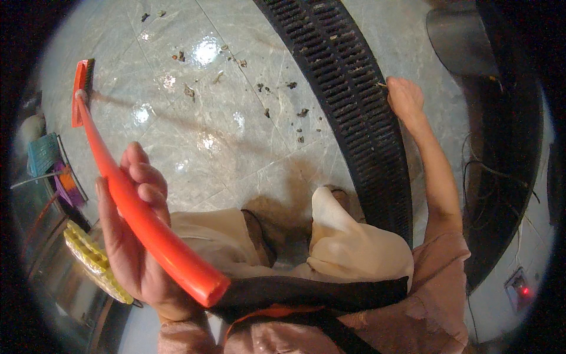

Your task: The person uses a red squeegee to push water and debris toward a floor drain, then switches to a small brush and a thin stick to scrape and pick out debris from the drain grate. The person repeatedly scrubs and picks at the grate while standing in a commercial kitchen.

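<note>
A floor brush with a long orange-red handle (152, 234) crosses the left side. My left hand (135, 230) is wrapped around that handle, thumb on one side and fingers on the other. At the handle's far end, the brush head (79, 90) has dark bristles on its right side. Over the right edge of a black slotted floor grate (353, 95), my right hand (406, 99) is closed, fingertips pinching a thin yellowish scrap (381, 84). Dark clumps of debris (303, 113) lie scattered on the wet-looking tiled floor (185, 119) left of the grate.
A yellow ridged object (93, 263) is beside my left wrist. Blue mesh (44, 152) and a purple-orange item (68, 183) stand at the far left. Loose cables (495, 170) run along the dark strip at right. A small box with a red light (517, 290) sits lower right.
</note>
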Demonstrator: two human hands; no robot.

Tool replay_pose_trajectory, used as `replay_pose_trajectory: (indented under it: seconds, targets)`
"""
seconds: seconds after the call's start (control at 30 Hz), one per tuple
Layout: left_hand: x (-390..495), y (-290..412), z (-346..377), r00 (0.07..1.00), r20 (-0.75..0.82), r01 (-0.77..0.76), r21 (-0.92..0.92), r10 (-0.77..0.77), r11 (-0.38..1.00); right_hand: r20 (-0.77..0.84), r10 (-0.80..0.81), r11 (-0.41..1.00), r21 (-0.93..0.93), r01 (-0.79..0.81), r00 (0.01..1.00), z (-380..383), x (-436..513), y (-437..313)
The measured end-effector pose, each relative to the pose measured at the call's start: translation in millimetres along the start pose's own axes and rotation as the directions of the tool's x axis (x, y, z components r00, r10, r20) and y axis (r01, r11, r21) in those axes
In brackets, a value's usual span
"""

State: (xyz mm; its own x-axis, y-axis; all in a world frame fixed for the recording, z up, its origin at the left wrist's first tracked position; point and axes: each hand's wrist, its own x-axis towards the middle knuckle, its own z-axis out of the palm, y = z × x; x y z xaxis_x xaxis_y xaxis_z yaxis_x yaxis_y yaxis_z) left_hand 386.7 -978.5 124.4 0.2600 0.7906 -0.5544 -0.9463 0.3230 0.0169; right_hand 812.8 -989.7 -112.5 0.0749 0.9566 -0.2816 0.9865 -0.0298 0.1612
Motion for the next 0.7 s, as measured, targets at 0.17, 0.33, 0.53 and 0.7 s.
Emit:
replay_pose_trajectory:
  seconds: [0.17, 0.33, 0.53, 0.7]
  targets:
    - [3, 1, -1, 1.0, 0.021, 0.015, 0.031, -0.015, 0.999, 0.047, -0.027, 0.999, 0.018, 0.026, 0.999, -6, 2, 0]
    - [5, 3, -2, 0.998, 0.042, 0.052, 0.055, -0.054, 0.997, 0.074, -0.052, 0.997, 0.054, 0.048, 0.996, -6, 4, -2]
    - [7, 3, -1, 0.999, 0.035, 0.034, 0.087, -0.037, 0.996, 0.015, -0.104, 0.995, 0.002, 0.104, 0.994, 6, 8, -15]
    - [6, 3, -1, 0.998, 0.031, 0.055, 0.084, -0.058, 0.995, 0.002, -0.078, 0.994, -0.08, 0.078, 0.997, 15, 12, -24]
